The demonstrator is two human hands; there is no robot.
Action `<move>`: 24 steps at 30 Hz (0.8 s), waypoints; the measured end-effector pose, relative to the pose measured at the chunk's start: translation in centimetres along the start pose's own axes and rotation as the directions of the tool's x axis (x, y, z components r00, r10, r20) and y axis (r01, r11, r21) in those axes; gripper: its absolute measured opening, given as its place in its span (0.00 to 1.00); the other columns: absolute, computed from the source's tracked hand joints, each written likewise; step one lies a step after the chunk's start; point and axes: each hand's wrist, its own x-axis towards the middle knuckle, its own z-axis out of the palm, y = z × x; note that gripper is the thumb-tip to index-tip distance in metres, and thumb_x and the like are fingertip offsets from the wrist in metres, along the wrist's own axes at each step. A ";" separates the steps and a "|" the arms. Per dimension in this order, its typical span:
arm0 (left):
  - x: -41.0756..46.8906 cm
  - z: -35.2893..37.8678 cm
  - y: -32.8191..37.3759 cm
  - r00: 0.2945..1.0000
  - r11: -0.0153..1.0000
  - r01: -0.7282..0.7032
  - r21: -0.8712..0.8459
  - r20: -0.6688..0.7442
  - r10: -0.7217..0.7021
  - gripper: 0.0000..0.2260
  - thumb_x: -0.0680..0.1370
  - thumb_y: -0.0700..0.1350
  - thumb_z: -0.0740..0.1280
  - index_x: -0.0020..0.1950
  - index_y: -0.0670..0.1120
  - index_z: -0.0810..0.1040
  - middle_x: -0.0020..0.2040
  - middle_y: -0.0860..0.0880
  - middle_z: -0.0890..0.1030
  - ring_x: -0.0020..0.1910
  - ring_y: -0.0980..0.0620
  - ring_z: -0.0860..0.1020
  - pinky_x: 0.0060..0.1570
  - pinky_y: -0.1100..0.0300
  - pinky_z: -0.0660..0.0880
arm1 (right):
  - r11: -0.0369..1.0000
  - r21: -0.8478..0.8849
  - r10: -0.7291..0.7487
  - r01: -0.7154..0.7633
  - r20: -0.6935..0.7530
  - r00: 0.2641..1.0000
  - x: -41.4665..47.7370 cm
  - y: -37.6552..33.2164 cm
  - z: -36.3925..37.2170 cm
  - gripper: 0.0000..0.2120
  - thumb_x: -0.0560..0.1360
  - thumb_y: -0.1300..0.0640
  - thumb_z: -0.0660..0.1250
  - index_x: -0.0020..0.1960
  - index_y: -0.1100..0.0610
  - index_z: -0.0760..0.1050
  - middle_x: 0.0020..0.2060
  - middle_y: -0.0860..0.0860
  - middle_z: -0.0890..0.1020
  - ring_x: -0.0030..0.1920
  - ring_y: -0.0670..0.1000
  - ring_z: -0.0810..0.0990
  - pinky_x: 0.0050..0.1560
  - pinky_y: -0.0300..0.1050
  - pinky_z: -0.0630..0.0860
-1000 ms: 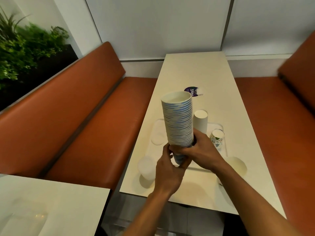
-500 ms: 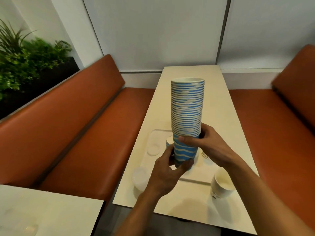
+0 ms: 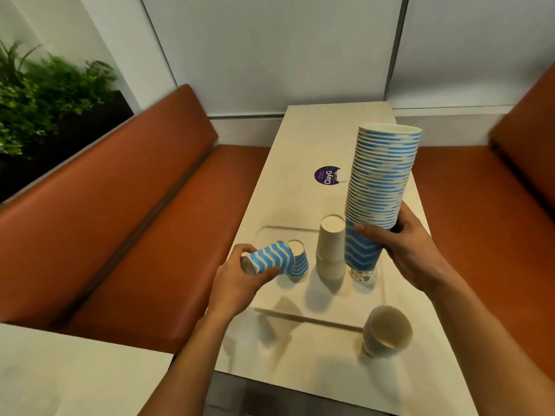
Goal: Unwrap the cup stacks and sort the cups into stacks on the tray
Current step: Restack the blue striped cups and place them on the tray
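Right hand (image 3: 402,253) grips the tall blue-striped cup stack (image 3: 381,187) above the tray (image 3: 315,307). Left-hand (image 3: 240,274) fingers clasp one tilted blue-striped cup (image 3: 270,261) near the tray's left edge.

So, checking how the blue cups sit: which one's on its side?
The single blue cup held in the left hand lies sideways; the other blue cup stands on the tray, and the tall blue stack in the right hand is roughly upright.
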 end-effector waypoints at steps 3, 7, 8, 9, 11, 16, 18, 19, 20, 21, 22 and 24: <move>2.8 0.0 1.9 0.993 0.943 -0.118 0.311 0.039 0.111 0.24 0.69 0.58 0.79 0.61 0.57 0.76 0.44 0.54 0.77 0.50 0.48 0.78 0.44 0.52 0.75 | 1.000 0.006 0.010 -0.010 -0.012 1.000 0.0 0.6 -1.1 0.49 0.54 0.38 0.86 0.70 0.51 0.73 0.62 0.52 0.83 0.63 0.55 0.82 0.65 0.58 0.78; 6.2 2.0 3.8 0.970 0.807 -0.233 0.543 0.188 0.154 0.28 0.72 0.58 0.77 0.69 0.55 0.72 0.50 0.52 0.77 0.57 0.45 0.75 0.47 0.53 0.71 | 1.000 0.024 0.012 -0.011 -0.032 0.999 0.2 1.1 -2.2 0.49 0.54 0.38 0.86 0.69 0.51 0.73 0.62 0.52 0.84 0.63 0.55 0.82 0.64 0.57 0.78; 7.1 2.8 3.8 0.965 0.792 -0.247 0.559 0.212 0.152 0.29 0.72 0.57 0.77 0.69 0.54 0.71 0.54 0.50 0.79 0.59 0.45 0.75 0.46 0.54 0.70 | 1.000 0.027 0.012 -0.011 -0.038 0.999 0.3 1.2 -2.5 0.48 0.54 0.38 0.86 0.69 0.50 0.74 0.61 0.52 0.84 0.63 0.55 0.82 0.63 0.56 0.78; 7.8 3.6 3.8 0.961 0.783 -0.258 0.566 0.233 0.147 0.30 0.72 0.57 0.77 0.70 0.53 0.71 0.56 0.48 0.80 0.60 0.44 0.74 0.46 0.54 0.70 | 1.000 0.030 0.010 -0.009 -0.043 0.999 0.4 1.3 -2.7 0.48 0.53 0.38 0.86 0.69 0.50 0.74 0.61 0.52 0.84 0.62 0.55 0.82 0.63 0.55 0.79; 9.1 5.2 3.8 0.952 0.771 -0.272 0.576 0.277 0.129 0.31 0.71 0.56 0.78 0.69 0.51 0.70 0.57 0.45 0.81 0.59 0.43 0.75 0.45 0.54 0.70 | 0.999 0.042 0.014 -0.012 -0.055 0.998 0.5 1.5 -3.2 0.47 0.53 0.39 0.86 0.68 0.50 0.74 0.61 0.52 0.84 0.62 0.54 0.83 0.60 0.49 0.81; 10.9 8.3 3.0 0.938 0.728 -0.285 0.624 0.338 0.078 0.31 0.69 0.53 0.79 0.67 0.48 0.70 0.58 0.42 0.80 0.59 0.42 0.75 0.45 0.54 0.71 | 0.997 0.068 0.051 -0.045 -0.086 0.995 0.4 2.4 -4.3 0.48 0.51 0.39 0.87 0.68 0.51 0.75 0.61 0.50 0.85 0.62 0.52 0.83 0.56 0.44 0.82; 11.2 9.0 2.4 0.933 0.715 -0.285 0.638 0.355 0.056 0.32 0.69 0.53 0.79 0.68 0.48 0.70 0.60 0.42 0.79 0.60 0.42 0.76 0.46 0.55 0.72 | 0.996 0.054 0.073 -0.067 -0.101 0.992 0.4 2.9 -4.7 0.49 0.52 0.38 0.87 0.68 0.51 0.75 0.61 0.50 0.84 0.63 0.52 0.83 0.60 0.49 0.81; 11.2 9.3 2.1 0.930 0.711 -0.285 0.643 0.364 0.044 0.32 0.69 0.53 0.79 0.68 0.48 0.70 0.61 0.42 0.78 0.60 0.42 0.75 0.46 0.55 0.71 | 0.996 0.040 0.080 -0.076 -0.103 0.991 0.4 3.1 -4.8 0.49 0.53 0.38 0.87 0.69 0.52 0.75 0.62 0.51 0.84 0.63 0.52 0.82 0.62 0.53 0.79; 11.2 9.5 1.9 0.927 0.706 -0.287 0.647 0.373 0.034 0.32 0.70 0.53 0.79 0.69 0.48 0.70 0.61 0.42 0.78 0.60 0.42 0.75 0.46 0.55 0.71 | 0.996 0.030 0.086 -0.084 -0.101 0.991 0.4 3.3 -5.0 0.49 0.54 0.39 0.86 0.70 0.52 0.74 0.62 0.51 0.84 0.64 0.53 0.82 0.64 0.56 0.78; 11.1 9.8 1.7 0.925 0.703 -0.286 0.651 0.380 0.024 0.31 0.70 0.53 0.79 0.69 0.47 0.70 0.61 0.42 0.78 0.60 0.42 0.75 0.46 0.55 0.70 | 0.995 0.026 0.094 -0.092 -0.095 0.991 0.3 3.4 -5.0 0.49 0.54 0.39 0.86 0.70 0.53 0.74 0.62 0.51 0.84 0.64 0.53 0.82 0.65 0.56 0.78; 11.1 10.0 1.4 0.923 0.701 -0.284 0.654 0.384 0.016 0.31 0.71 0.53 0.78 0.69 0.47 0.70 0.61 0.42 0.78 0.60 0.42 0.75 0.46 0.55 0.70 | 0.994 0.031 0.104 -0.102 -0.087 0.991 0.3 3.5 -5.1 0.49 0.54 0.40 0.86 0.70 0.53 0.74 0.62 0.51 0.84 0.64 0.53 0.82 0.64 0.55 0.78; 11.0 10.3 0.8 0.922 0.704 -0.281 0.652 0.386 0.011 0.32 0.71 0.53 0.79 0.70 0.48 0.70 0.62 0.42 0.79 0.61 0.42 0.75 0.48 0.54 0.73 | 0.992 0.045 0.122 -0.119 -0.062 0.991 0.1 3.5 -5.1 0.49 0.54 0.40 0.86 0.70 0.53 0.74 0.61 0.50 0.84 0.62 0.52 0.83 0.61 0.48 0.80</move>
